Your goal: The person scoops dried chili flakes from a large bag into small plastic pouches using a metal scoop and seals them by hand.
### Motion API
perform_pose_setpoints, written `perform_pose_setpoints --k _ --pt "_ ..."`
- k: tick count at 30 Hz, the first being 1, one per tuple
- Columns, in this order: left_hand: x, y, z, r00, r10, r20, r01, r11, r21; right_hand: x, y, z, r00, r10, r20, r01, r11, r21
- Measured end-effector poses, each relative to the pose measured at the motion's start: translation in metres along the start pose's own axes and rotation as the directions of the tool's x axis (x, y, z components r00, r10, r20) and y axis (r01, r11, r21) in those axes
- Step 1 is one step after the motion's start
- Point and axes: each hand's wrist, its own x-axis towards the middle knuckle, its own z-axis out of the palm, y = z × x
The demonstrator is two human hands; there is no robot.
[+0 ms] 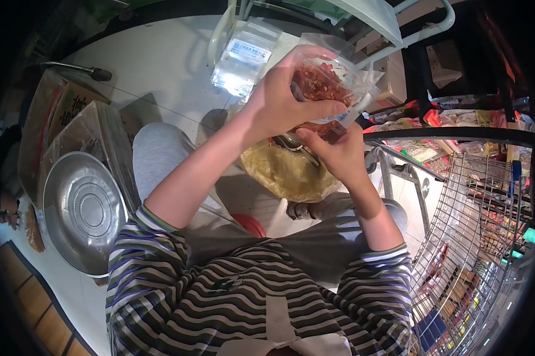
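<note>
Between my two hands is a clear plastic bag [322,83] with reddish dried pieces in it. My left hand [282,104] is wrapped round the bag's left side, its thumb across the front. Lower down on the right, my right hand [341,151] pinches the bag's lower edge, thumb on the near side. Below the hands sits a container lined with yellowish plastic [291,172], and a shiny metal utensil [300,145] lies at its top, partly hidden by my hands. A stack of clear bags with a blue label [243,53] is just left of the held bag.
A large metal bowl [85,213] rests at the left beside cardboard boxes [80,110]. A wire shopping cart [457,237] stands at the right, with packaged goods on shelves [457,117] beyond. A pale green metal frame [374,21] is at the top. Part of a red stool [248,225] shows between my legs.
</note>
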Motion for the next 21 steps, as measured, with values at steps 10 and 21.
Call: perform_pose_setpoints --k 10,21 --pt "-0.001 -0.001 0.002 1.0 0.031 -0.003 -0.03 0.999 0.03 -0.002 0.001 0.006 0.999 0.045 0.01 -0.046 0.99 0.135" --pt "-0.007 -0.004 -0.002 0.996 0.072 0.043 -0.076 0.992 0.097 -0.005 0.027 -0.005 0.999 0.018 -0.034 -0.021 0.997 -0.077"
